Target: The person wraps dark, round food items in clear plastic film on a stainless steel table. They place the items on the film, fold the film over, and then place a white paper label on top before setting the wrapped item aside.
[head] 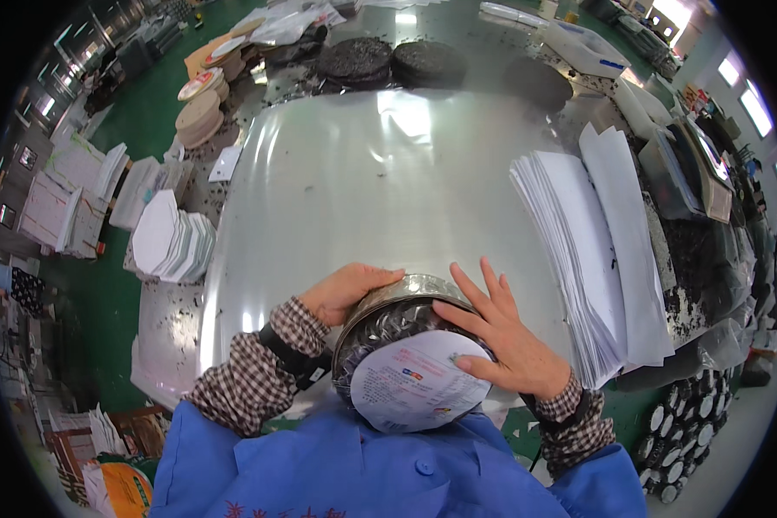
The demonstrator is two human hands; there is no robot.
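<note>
My left hand (343, 289) grips the rim of a round metal ring (421, 283) at its upper left, thumb on the outer wall. A round bundle in clear, wrinkled plastic film (388, 322), dark inside, sits in the ring, tilted up towards my chest. On its face lies a round white paper label (414, 382) bearing print. My right hand (511, 337) rests on the bundle's right side with fingers spread. Its thumb touches the label and its index finger lies over the film near the rim; the other fingers are raised.
A metal-topped table (362, 194) lies before me. Stacked white paper sheets (576, 246) stand on its right, cut paper pieces (171, 239) on its left. Dark round pressed cakes, seemingly dried seaweed (356, 61), and a clear plastic bin (583, 48) are at the back.
</note>
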